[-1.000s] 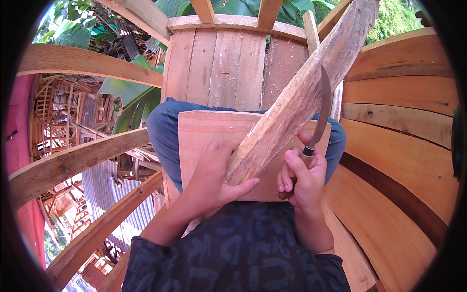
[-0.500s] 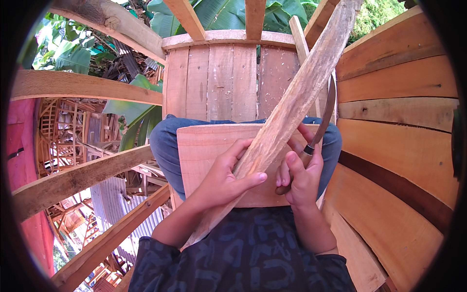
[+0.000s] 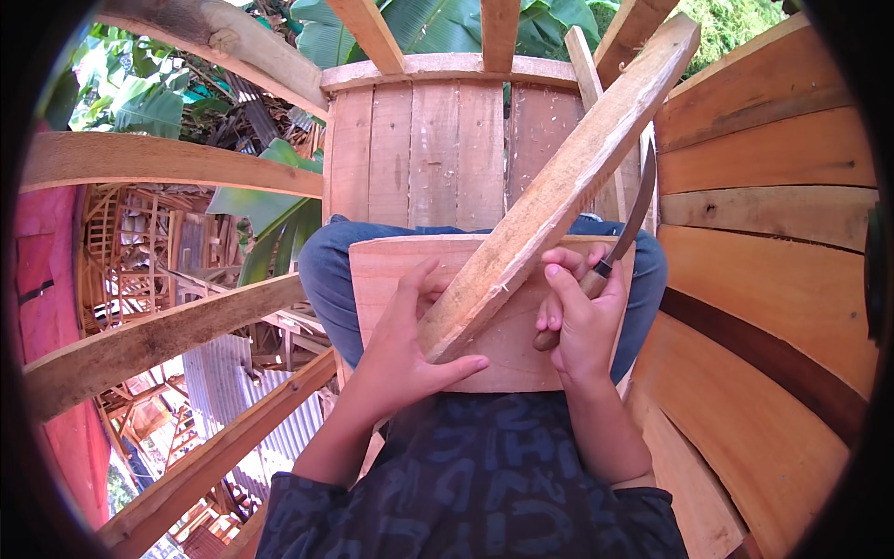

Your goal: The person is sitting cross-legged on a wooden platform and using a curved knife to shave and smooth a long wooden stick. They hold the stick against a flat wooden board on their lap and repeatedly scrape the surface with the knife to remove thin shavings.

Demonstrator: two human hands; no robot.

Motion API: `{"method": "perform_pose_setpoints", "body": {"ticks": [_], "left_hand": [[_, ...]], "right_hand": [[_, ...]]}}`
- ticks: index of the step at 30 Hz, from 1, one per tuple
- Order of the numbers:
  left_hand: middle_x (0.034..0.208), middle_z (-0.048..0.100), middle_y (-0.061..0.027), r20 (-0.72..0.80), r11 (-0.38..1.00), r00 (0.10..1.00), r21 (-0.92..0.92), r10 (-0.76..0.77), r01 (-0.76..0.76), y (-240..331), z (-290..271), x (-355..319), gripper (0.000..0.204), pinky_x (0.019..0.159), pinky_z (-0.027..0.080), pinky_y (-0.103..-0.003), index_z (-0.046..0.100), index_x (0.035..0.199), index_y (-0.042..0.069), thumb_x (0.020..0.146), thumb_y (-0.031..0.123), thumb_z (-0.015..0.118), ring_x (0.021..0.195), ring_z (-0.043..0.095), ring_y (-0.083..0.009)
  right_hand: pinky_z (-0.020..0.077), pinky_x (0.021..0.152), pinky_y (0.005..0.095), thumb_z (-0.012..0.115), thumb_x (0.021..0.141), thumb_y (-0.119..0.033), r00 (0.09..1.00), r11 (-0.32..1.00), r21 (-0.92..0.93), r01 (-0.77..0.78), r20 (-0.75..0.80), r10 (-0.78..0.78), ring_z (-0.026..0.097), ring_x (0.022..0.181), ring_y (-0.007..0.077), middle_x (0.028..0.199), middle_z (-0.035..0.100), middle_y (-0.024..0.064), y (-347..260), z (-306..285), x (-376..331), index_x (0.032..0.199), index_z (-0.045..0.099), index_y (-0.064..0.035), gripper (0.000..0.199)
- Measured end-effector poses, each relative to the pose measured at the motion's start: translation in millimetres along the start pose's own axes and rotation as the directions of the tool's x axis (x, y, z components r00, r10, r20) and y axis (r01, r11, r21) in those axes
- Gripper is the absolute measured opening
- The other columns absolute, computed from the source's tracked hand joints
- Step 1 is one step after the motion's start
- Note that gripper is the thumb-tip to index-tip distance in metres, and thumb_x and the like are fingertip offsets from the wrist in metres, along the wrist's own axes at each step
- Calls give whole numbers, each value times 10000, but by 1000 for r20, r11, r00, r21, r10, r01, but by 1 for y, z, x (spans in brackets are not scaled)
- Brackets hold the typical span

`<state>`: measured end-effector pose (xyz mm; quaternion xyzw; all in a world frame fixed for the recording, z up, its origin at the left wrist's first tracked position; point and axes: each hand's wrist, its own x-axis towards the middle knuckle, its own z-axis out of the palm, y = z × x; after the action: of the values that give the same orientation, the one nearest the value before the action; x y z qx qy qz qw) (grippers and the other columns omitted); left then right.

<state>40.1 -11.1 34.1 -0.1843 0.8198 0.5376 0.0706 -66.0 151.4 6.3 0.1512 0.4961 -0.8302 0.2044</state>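
Note:
A long, rough wooden stick (image 3: 549, 196) slants from my lap up to the far right. Its near end sits against the palm of my left hand (image 3: 400, 349), whose thumb and fingers are spread apart; some fingertips are hidden behind the wood. My right hand (image 3: 587, 321) is closed around the wooden handle of a knife (image 3: 635, 212), its dark curved blade pointing up and away. The fingers of that hand are close to the stick's right edge; whether they touch it I cannot tell. Beneath both hands a flat wooden board (image 3: 382, 270) rests across my crossed legs.
Vertical planks (image 3: 433, 154) stand ahead of my knees. A wall of wide boards (image 3: 764, 242) rises on the right. Open wooden rails (image 3: 177, 331) run along the left, with corrugated metal sheets (image 3: 219, 382) and a pink sheet (image 3: 47, 279) beyond. Large green leaves (image 3: 428, 37) are behind.
The stick has turned, showing a smoother face, and its near end has shifted up from beside my body onto the board. My left hand has loosened around it. The knife stays in my right hand.

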Motion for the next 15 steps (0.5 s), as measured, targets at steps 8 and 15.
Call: {"method": "perform_pose_setpoints", "body": {"ticks": [8,15], "left_hand": [[1019,589,-118,-161,922,987,378,-21,82,1,-2,-28,656,810,469,-374,497,1176,32,659,249,838,931,592,-251],[855,633,-128,-110,805,967,537,-229,252,-5,-19,-47,521,723,490,-379,589,910,23,625,376,845,833,634,-303]], "right_hand": [[368,353,180,629,862,-3,980,963,-255,85,197,-35,475,421,33,931,667,125,-11,-6,-11,947,389,-84,268],[355,353,183,629,870,-21,989,903,-429,4,135,60,470,401,37,761,617,77,0,-41,-22,976,436,-66,225]]}}
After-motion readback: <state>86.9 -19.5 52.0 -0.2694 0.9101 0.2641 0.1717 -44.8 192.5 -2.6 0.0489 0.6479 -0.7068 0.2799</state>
